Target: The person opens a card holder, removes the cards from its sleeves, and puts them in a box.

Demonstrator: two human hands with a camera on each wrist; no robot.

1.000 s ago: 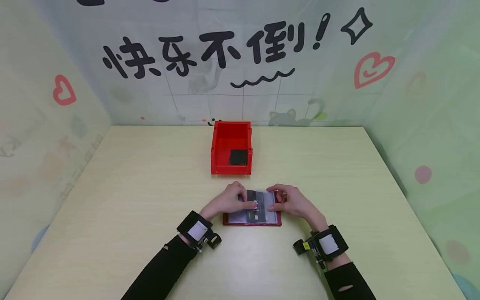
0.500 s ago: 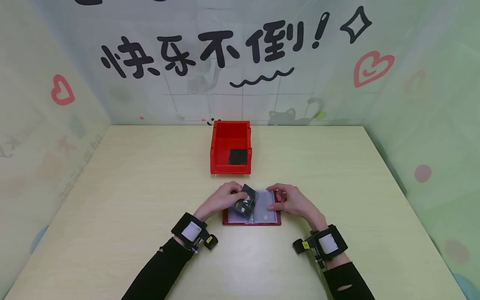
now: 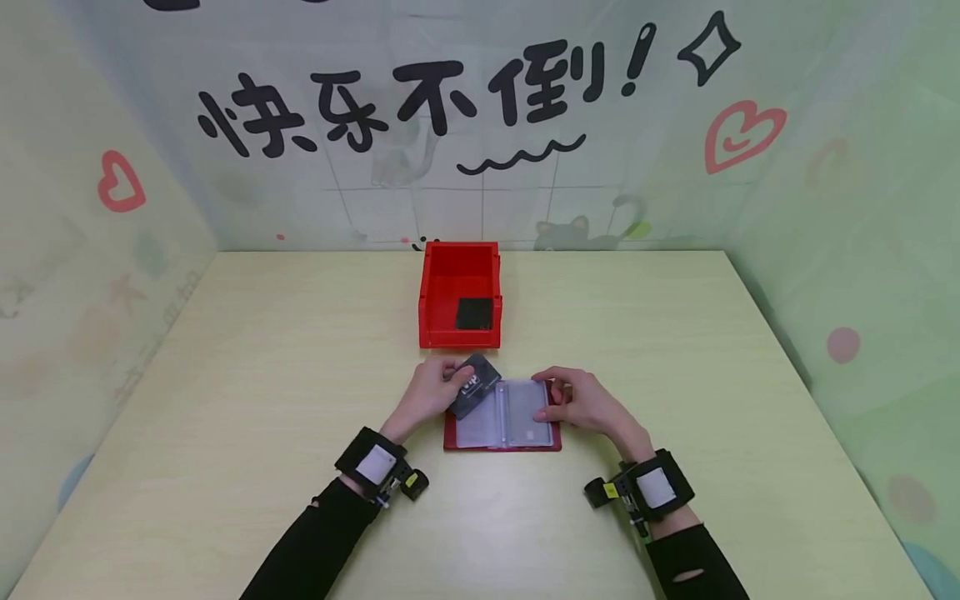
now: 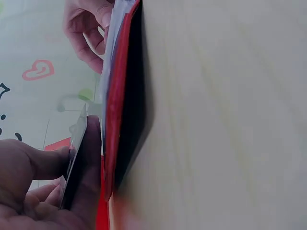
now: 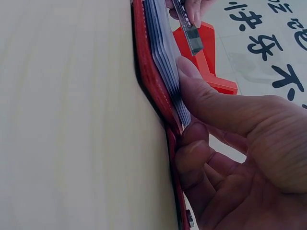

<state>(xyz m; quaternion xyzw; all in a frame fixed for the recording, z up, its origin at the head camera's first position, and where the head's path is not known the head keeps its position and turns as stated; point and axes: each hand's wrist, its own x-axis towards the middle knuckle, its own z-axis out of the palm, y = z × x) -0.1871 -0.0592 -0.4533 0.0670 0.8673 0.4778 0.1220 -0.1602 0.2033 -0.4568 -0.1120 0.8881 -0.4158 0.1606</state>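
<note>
My left hand (image 3: 427, 393) pinches a dark card (image 3: 477, 385) with pale lettering between thumb and fingers. The card is tilted over the left page of a red card holder (image 3: 527, 417). That holder lies spread on the table, its clear plastic pockets facing up. At its right side my right hand (image 3: 583, 406) pinches the stack of pages; in the right wrist view the thumb (image 5: 192, 72) lies on top of the pages, with curled fingers at their edge. In the left wrist view the card (image 4: 76, 153) is seen edge-on, apart from the holder's red cover (image 4: 117, 105).
Behind the holder stands a red plastic bin (image 3: 459, 340) with a flat black piece (image 3: 474, 314) inside near its front. The pale wooden table (image 3: 300, 333) is bounded by printed cloth walls (image 3: 337, 208) at the back and sides.
My left hand has lifted the card off the holder's middle and moved it left and back, turning it. The right hand stays at the holder's right side.
</note>
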